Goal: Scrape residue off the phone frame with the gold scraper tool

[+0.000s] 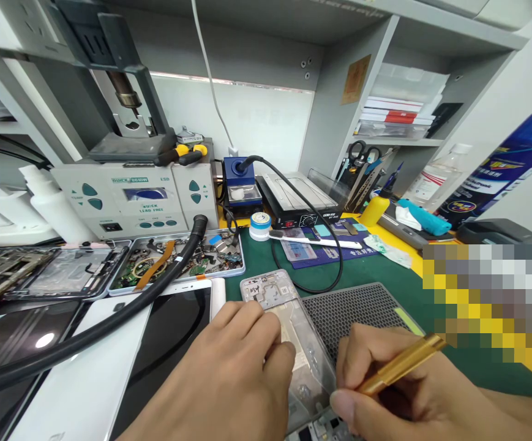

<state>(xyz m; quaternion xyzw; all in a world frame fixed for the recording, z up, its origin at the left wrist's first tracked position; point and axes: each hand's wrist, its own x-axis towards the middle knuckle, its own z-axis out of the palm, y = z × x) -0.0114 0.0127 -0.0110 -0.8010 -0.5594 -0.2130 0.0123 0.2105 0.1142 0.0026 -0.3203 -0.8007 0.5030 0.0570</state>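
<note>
A translucent phone frame (312, 352), with bare metal and clear film along its inside, lies tilted away from me at the front of the bench. My left hand (229, 367) is closed over its left side with curled fingers; the fingertips are hidden. In a pen-like grip, my right hand (373, 346) holds a slim gold-coloured tool (406, 364) beside the frame's lower right edge. The tool's working tip is hidden behind the fingers. Below the frame, small metal parts (327, 427) show at the picture's bottom edge.
Phones (174, 331) and a parts tray (196, 260) lie left, crossed by a thick black hose (123, 327). Behind stand a hot-air station (144, 208), soldering unit (240, 184), and hotplate (293, 202). A perforated mat (362, 306) lies right; a brush (334, 242) lies beyond.
</note>
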